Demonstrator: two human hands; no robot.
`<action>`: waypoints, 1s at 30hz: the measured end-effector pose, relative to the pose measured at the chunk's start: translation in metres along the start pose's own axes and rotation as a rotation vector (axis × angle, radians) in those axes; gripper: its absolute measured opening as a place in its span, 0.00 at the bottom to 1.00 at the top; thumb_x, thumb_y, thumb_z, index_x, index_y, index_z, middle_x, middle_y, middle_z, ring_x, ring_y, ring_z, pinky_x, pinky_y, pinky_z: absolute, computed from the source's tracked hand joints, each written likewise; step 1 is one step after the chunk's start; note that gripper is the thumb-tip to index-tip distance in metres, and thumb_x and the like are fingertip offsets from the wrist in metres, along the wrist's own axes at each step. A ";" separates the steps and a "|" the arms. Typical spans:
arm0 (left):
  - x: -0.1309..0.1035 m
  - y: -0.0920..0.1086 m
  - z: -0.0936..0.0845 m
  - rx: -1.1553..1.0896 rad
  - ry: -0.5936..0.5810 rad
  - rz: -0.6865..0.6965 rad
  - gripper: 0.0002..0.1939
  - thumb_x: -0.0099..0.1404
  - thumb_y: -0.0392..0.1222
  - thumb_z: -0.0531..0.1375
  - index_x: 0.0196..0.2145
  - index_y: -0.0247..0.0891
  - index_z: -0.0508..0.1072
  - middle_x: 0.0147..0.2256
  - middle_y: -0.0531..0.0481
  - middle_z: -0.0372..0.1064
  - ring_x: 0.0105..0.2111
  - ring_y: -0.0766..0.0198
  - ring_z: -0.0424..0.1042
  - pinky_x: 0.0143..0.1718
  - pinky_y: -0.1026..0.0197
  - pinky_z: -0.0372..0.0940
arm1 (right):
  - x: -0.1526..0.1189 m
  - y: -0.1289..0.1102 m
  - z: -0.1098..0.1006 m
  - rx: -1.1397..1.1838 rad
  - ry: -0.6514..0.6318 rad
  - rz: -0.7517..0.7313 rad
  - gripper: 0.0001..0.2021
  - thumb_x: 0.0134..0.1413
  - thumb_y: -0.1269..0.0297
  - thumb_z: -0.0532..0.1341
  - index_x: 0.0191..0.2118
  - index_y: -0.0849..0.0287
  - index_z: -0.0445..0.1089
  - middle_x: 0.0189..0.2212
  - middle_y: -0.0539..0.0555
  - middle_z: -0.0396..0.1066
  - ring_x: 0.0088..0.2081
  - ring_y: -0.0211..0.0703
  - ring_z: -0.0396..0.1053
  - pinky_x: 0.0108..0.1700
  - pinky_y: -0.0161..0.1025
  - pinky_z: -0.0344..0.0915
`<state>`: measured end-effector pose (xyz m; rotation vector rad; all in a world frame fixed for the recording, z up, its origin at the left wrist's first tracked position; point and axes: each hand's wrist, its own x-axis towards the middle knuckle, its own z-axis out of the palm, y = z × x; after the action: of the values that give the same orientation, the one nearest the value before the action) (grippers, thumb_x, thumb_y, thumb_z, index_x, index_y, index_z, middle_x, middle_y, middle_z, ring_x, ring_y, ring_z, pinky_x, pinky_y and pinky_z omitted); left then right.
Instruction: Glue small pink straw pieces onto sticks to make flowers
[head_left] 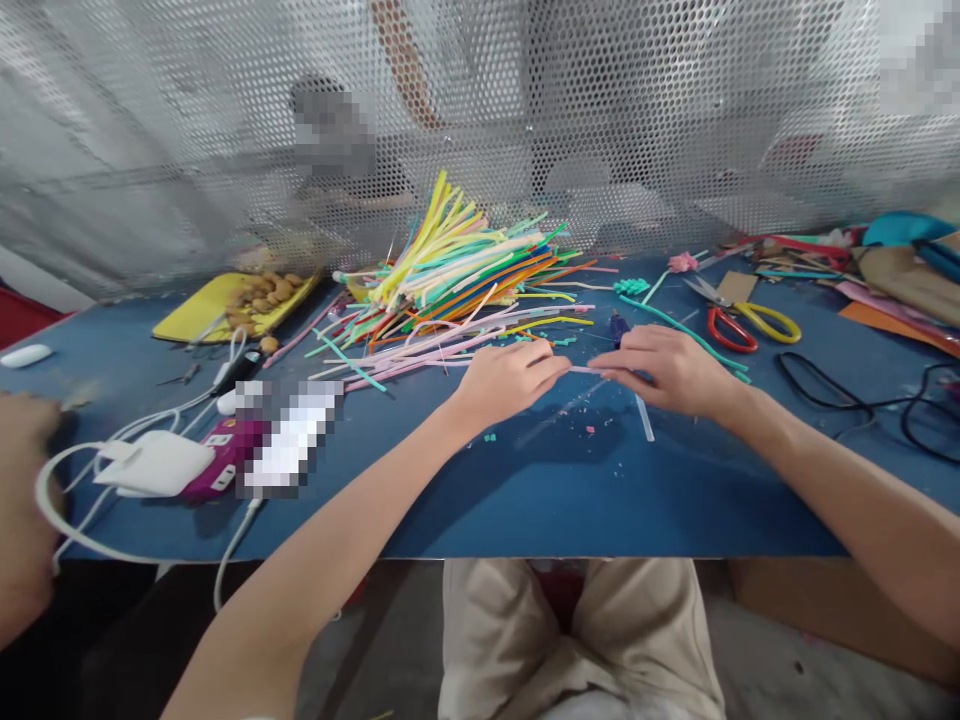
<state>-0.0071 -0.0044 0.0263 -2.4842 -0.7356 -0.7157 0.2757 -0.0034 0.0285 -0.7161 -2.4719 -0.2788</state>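
Observation:
My left hand (511, 380) and my right hand (666, 368) are both closed on a thin pink stem (581, 369) that spans the short gap between their fingertips, above the blue table (465, 510). Just behind my right hand is a dark blue tool (619, 328), partly hidden, with a clear stick (645, 418) showing below the hand. Behind my left hand lies a large pile of coloured fuzzy stems (465, 265). Loose pink stems (420, 358) reach toward that hand from the left. Small pink and teal scraps lie on the tabletop.
Scissors (731, 325) with red and yellow handles and a black cable (840, 395) are at right. A purple power strip (225, 458), white charger (161, 462), phone (294, 440) and yellow packet (202, 308) lie left. Another person's arm (22, 500) is at far left; perforated metal (480, 120) stands behind.

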 end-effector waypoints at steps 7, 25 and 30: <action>-0.003 -0.010 0.001 -0.027 0.059 -0.002 0.11 0.77 0.44 0.55 0.45 0.46 0.78 0.39 0.53 0.78 0.35 0.68 0.75 0.33 0.63 0.62 | 0.000 0.001 0.000 0.063 -0.019 -0.062 0.10 0.67 0.58 0.63 0.43 0.56 0.79 0.29 0.54 0.74 0.33 0.45 0.66 0.40 0.44 0.64; -0.036 -0.085 0.028 -0.233 -0.201 -0.217 0.18 0.78 0.47 0.51 0.53 0.42 0.79 0.46 0.46 0.80 0.46 0.58 0.76 0.49 0.55 0.69 | -0.022 0.056 -0.015 0.104 0.107 0.263 0.07 0.66 0.60 0.59 0.37 0.53 0.72 0.33 0.55 0.74 0.37 0.50 0.70 0.45 0.49 0.68; -0.042 -0.093 0.025 -0.196 -0.247 -0.455 0.18 0.76 0.47 0.52 0.49 0.44 0.81 0.45 0.46 0.81 0.45 0.56 0.78 0.46 0.55 0.70 | -0.028 0.068 -0.015 0.030 0.169 0.401 0.07 0.66 0.61 0.60 0.36 0.54 0.71 0.33 0.56 0.75 0.38 0.49 0.71 0.45 0.46 0.66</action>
<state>-0.0843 0.0647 0.0073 -2.6366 -1.4138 -0.6627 0.3387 0.0362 0.0284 -1.1033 -2.1125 -0.1431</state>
